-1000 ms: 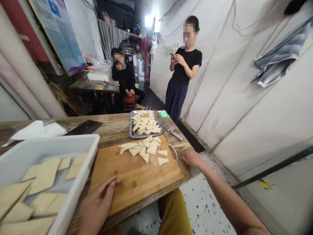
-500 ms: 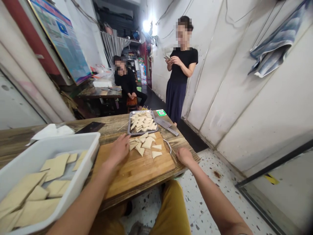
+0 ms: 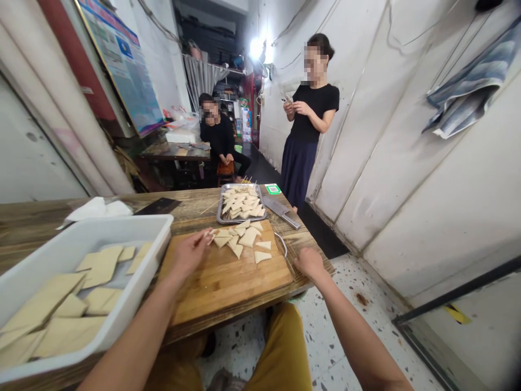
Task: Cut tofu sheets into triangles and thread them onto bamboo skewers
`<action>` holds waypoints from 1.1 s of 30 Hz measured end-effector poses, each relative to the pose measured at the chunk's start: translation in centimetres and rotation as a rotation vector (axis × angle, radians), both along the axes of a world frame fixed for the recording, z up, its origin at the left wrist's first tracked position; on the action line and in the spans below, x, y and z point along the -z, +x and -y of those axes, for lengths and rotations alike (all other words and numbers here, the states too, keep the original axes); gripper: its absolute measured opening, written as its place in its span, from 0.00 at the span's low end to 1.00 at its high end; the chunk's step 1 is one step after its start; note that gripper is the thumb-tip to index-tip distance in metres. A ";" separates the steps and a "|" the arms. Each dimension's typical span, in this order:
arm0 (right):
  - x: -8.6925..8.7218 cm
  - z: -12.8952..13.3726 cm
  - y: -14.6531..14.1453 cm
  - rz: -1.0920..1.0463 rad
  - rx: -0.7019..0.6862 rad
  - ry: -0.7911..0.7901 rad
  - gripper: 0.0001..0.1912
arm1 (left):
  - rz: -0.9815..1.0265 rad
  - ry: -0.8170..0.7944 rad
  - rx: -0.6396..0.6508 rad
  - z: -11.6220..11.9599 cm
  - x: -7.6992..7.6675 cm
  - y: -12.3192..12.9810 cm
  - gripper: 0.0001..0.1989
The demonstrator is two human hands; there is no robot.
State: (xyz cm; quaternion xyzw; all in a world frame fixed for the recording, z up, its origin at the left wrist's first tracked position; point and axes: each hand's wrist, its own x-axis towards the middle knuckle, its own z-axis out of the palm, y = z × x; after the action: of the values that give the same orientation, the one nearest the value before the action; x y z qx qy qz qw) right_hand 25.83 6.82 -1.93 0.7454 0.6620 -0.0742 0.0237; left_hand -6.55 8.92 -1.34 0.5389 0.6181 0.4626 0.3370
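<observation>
My left hand (image 3: 190,253) is over the left part of a wooden cutting board (image 3: 232,285), with its fingertips pinched on a small pale piece of tofu (image 3: 210,232). Beside those fingers, several flat triangular tofu pieces (image 3: 248,237) lie loose on the board. My right hand (image 3: 309,264) rests at the table's right edge, its fingers curled closed by some thin bamboo skewers (image 3: 293,265); whether it grips one is hidden. Behind the board stands a metal tray (image 3: 240,220) piled with cut tofu, and skewer sticks poke out at its back.
A white plastic tub (image 3: 140,271) with large tofu sheets stands at the left. A cleaver (image 3: 281,210) lies right of the tray, near a green code card (image 3: 273,189). One person (image 3: 311,114) stands beyond the table with a phone; another (image 3: 217,136) sits farther back.
My left hand has lifted slightly and drawn back left, and a tofu piece now shows in its fingertips. My right hand stays by the skewers. The camera view has shifted a little.
</observation>
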 end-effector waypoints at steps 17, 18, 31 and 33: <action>2.6 11.9 -10.1 -1.284 -0.155 0.117 0.14 | 1.070 -0.248 -0.051 4.3 1.0 0.8 0.12; 2.9 12.4 -10.6 -1.309 -0.183 0.113 0.15 | 1.018 -0.233 -0.050 4.4 1.2 0.9 0.13; 5.0 14.5 -11.2 -0.910 -0.449 0.227 0.21 | 1.213 -0.304 -0.113 4.5 2.1 0.1 0.06; 5.0 14.6 -11.4 -0.885 -0.471 0.197 0.22 | 1.200 -0.324 -0.116 4.6 2.0 0.0 0.04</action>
State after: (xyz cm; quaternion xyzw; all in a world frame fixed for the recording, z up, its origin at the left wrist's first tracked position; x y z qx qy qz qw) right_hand 14.47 -7.80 -6.93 0.4720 0.7625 -0.3126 -0.3133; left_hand -6.57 4.32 -3.31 0.0929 0.4117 0.6025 0.6774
